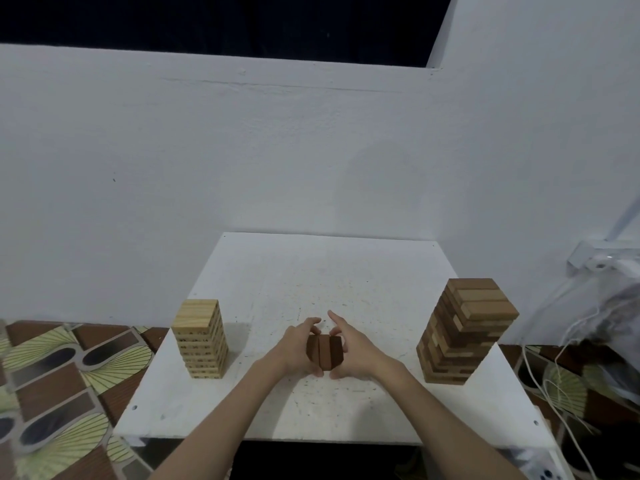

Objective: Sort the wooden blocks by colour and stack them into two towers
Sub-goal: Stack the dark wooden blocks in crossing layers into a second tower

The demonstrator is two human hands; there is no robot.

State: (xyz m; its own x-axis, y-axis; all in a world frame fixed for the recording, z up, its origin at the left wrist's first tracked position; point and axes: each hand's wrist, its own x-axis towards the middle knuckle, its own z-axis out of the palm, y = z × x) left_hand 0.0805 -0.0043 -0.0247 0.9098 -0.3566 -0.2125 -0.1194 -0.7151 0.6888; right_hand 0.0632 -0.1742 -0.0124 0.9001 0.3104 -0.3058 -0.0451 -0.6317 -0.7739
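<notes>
On the far left, patterned floor tiles (59, 386) are showing beside a white table (332, 278) that is standing against a white wall (277, 150). A tower of pale wooden blocks (201, 339) is standing upright near the table's left edge, its layers sitting square. Toward the middle, the left hand (298, 344) is curling round the left side of three dark brown blocks (325, 352), thumb at the near end and fingers reaching over the far end. The blocks are lying side by side as one flat layer, pressed together between the two hands just above or on the tabletop; which of the two cannot be told. The right hand (353, 348) is gripping the same layer from the right side, its index finger pointing up and away while the thumb is tucking under the near edge. Further right, a taller tower of brown blocks (464, 332) in mixed darker and lighter shades is standing near the table's right edge, twisting slightly as it rises. Beyond it, white cables (568, 348) are hanging over the floor.
</notes>
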